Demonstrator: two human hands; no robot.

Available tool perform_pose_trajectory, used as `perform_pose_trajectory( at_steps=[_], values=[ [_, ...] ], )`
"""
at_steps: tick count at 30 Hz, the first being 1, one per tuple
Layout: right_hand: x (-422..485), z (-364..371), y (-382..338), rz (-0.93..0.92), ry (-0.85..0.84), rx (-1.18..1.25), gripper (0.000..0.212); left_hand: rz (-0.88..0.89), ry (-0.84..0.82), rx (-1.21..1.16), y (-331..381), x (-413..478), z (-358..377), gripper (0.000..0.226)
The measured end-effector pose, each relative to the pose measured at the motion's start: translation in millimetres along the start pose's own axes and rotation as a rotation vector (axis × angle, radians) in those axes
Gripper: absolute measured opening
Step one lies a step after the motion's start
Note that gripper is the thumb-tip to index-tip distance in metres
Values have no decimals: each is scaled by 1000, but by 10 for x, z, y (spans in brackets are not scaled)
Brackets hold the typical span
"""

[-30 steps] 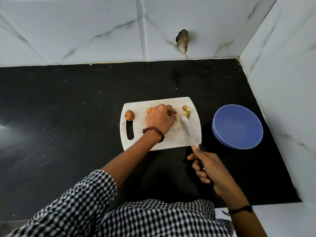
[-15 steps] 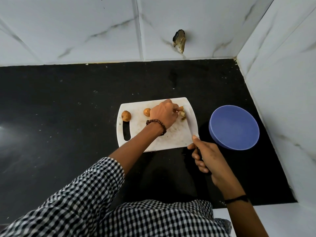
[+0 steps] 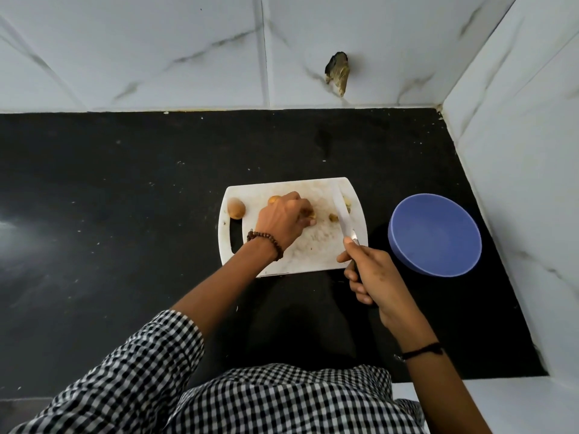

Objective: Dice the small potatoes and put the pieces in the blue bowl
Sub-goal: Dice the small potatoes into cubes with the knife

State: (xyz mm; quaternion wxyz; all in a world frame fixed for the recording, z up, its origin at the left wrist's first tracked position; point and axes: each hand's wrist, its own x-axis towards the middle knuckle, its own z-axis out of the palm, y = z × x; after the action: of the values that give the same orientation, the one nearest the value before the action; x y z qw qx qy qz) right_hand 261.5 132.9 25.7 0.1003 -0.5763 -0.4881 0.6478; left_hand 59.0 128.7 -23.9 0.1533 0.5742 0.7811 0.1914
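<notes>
A white cutting board (image 3: 316, 252) lies on the black counter. One whole small potato (image 3: 235, 208) sits at its left end, and a second potato (image 3: 273, 200) peeks out behind my left hand (image 3: 283, 221). That hand's curled fingers hold potato pieces (image 3: 310, 214) on the board's middle. Another piece (image 3: 333, 218) lies just left of the knife blade, and a few cut pieces (image 3: 347, 204) lie at the board's right edge. My right hand (image 3: 371, 274) grips the knife (image 3: 343, 216), blade flat over the board's right side. The blue bowl (image 3: 435, 234) stands to the right, with nothing seen inside.
White marble-tiled walls close the counter (image 3: 125, 198) at the back and on the right, right beside the bowl. A chipped hole (image 3: 337, 72) marks the back wall. My checked shirt fills the bottom of the view.
My left hand drew back from the board's right end to its middle, bringing potato pieces along. The knife blade came further onto the board, between that hand and the pieces at the right edge.
</notes>
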Motion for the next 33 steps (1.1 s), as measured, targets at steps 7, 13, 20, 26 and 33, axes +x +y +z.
perform_pose_trajectory(
  at_steps=[7, 13, 20, 26, 33],
  values=[
    [23, 97, 11, -22, -14, -38, 43, -39, 27, -167, -118, -66, -97, 23],
    [23, 243, 71, -70, -4, -134, 42, -140, -13, -418, -165, -133, -160, 31],
    [94, 321, 150, -208, 57, -370, 45, -151, 40, -463, -173, -193, -129, 22],
    [95, 354, 111, -286, 103, -555, 47, -172, 41, -487, -86, -152, -114, 24],
    [108, 390, 135, -262, 103, -566, 46, -144, 38, -370, -23, -117, -97, 21]
  ],
)
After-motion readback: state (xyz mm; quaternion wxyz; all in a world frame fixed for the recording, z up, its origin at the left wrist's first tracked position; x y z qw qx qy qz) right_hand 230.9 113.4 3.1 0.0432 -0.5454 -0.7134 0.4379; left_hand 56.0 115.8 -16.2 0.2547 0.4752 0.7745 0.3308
